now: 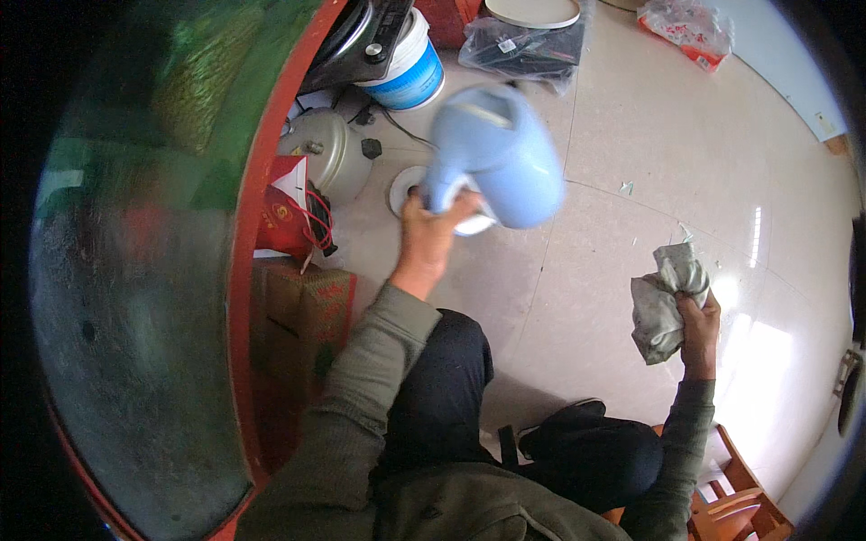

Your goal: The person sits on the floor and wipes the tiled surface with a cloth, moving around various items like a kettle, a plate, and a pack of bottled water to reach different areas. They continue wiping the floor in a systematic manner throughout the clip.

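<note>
A light blue electric kettle [524, 155], blurred and tilted, hangs by its handle from my left hand [431, 237]. Below it on the floor is a round white kettle base [404, 191], partly hidden by the kettle and my hand. A dark cord [409, 130] leads off behind the kettle. Away to the right, my right hand [700, 321] grips a crumpled grey-green cloth [666, 304] above the tiles.
A glass-topped table with a red edge [247, 270] runs along my left. Beside it are a pressure cooker [331, 152], a red paper bag [281, 216], a cardboard box [304, 304] and a white-blue bucket [413, 78]. Small scraps [626, 187] litter the tiled floor. A wooden chair [734, 500] stands lower right.
</note>
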Tool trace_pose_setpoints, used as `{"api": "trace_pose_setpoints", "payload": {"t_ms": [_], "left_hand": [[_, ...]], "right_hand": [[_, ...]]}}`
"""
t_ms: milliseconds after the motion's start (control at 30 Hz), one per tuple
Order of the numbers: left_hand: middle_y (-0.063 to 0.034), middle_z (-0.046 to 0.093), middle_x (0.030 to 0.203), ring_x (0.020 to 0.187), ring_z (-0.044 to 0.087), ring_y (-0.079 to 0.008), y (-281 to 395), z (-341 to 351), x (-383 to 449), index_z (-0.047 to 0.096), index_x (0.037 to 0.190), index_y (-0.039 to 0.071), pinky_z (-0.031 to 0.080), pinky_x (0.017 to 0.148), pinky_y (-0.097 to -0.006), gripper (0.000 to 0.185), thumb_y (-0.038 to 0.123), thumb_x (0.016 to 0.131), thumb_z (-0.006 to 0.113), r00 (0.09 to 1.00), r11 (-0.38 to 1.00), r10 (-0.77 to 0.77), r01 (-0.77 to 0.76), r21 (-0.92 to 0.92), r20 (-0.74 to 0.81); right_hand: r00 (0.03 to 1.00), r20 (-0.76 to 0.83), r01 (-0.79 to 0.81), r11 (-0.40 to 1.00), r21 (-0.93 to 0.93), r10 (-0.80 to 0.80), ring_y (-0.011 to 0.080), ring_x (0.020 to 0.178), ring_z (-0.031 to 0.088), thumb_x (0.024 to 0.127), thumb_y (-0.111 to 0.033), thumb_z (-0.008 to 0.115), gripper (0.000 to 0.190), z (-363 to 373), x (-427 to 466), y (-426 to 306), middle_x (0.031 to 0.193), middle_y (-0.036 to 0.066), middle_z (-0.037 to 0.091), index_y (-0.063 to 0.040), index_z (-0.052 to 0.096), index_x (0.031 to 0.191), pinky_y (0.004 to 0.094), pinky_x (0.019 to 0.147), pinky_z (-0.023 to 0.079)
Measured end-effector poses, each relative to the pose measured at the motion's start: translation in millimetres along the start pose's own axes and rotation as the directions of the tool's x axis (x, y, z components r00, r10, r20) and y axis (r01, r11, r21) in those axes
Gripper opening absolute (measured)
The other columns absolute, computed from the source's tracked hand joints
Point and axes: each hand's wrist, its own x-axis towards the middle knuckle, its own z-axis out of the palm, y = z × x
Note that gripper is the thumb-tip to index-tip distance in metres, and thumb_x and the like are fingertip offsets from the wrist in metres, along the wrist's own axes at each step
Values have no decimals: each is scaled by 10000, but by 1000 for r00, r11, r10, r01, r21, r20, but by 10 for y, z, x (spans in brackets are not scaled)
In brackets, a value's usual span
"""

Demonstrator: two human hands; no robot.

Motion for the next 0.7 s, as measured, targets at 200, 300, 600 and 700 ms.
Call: {"api": "trace_pose_setpoints", "payload": {"t_ms": [200,300,600,700], "left_hand": [[-41,687,1114,1003,645,-150,-434,-1138,408,674,1157,44,515,912,-338,321,7,865,802,939,992,124,-106,75,-322],[-54,661,1194,1084,622,-175,-573,-1349,462,636,1264,31,492,962,-361,408,-8,883,778,912,991,134,-131,34,-387],[-65,654,1297,1158,611,-207,-1052,-1616,540,617,1341,35,469,1022,-394,463,19,907,777,888,989,141,-101,112,-439],[-73,653,1299,1160,612,-208,-1087,-1489,552,615,1342,31,472,1020,-394,466,17,904,775,878,993,118,-105,53,-463]], "right_hand": [[999,33,-37,997,-69,40,157,951,674,913,-41,638,372,132,4,94,1085,77,727,43,664,1275,326,841,560],[999,31,-35,998,-59,37,169,987,683,913,-39,645,398,105,13,94,1116,89,732,41,655,1303,338,891,566],[997,65,-29,999,-23,30,158,984,683,921,-36,624,366,126,17,21,1117,81,729,31,661,1279,326,894,567],[996,76,-48,999,-13,49,155,1005,685,906,-12,627,405,103,14,-15,1142,83,733,31,655,1308,325,918,564]]}}
